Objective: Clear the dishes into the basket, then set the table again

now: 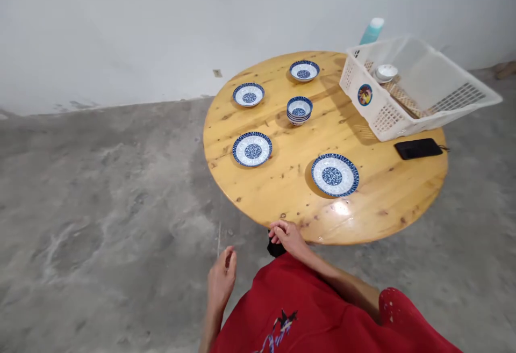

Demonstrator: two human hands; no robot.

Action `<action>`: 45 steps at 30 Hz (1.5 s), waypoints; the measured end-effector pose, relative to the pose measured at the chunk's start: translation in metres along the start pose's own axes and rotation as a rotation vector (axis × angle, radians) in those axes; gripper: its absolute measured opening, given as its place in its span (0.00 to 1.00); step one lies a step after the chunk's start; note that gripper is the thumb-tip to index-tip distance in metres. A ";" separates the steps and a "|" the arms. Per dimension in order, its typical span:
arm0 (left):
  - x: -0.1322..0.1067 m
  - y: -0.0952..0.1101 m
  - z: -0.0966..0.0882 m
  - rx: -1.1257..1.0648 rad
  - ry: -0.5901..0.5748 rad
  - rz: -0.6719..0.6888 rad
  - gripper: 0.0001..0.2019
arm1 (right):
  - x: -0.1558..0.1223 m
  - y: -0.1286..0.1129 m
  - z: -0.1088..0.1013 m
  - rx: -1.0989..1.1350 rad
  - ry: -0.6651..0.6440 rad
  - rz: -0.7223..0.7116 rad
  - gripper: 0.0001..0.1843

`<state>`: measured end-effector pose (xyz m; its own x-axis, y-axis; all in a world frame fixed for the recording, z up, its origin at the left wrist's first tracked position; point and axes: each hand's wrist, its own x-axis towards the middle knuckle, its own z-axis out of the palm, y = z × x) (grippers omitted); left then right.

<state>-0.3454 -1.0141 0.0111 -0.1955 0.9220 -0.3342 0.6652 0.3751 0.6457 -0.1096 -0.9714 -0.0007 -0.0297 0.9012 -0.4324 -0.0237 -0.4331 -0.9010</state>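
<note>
My left hand hangs off the near left side of the round wooden table, fingers loosely bent with a gap at the thumb and nothing seen in them. At the table's front edge is my right hand, its fingers half bent, slightly apart and holding nothing. The nearest plate, blue-and-white, lies up and right of it. Another patterned plate is on the left, with a third plate behind it. A small stack of bowls stands mid-table. Farther back sits a shallow blue-rimmed dish.
A white plastic basket stands at the table's right, holding small white bowls and a woven item. Behind it is a light-blue bottle with a white top. A black phone-like object lies before the basket.
</note>
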 end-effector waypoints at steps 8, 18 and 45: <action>0.084 0.043 -0.030 -0.018 -0.040 -0.004 0.22 | 0.059 -0.045 -0.006 0.070 0.131 -0.031 0.15; 0.264 0.156 -0.040 0.017 -0.286 0.388 0.19 | 0.090 -0.067 -0.030 0.103 0.515 -0.061 0.16; 0.471 0.385 0.136 -0.332 -1.032 0.418 0.27 | 0.364 -0.184 -0.112 0.680 0.920 -0.129 0.18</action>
<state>-0.0836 -0.4486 0.0094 0.7768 0.5206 -0.3544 0.2874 0.2076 0.9350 -0.0042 -0.5620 0.0035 0.7459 0.4898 -0.4514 -0.5158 -0.0041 -0.8567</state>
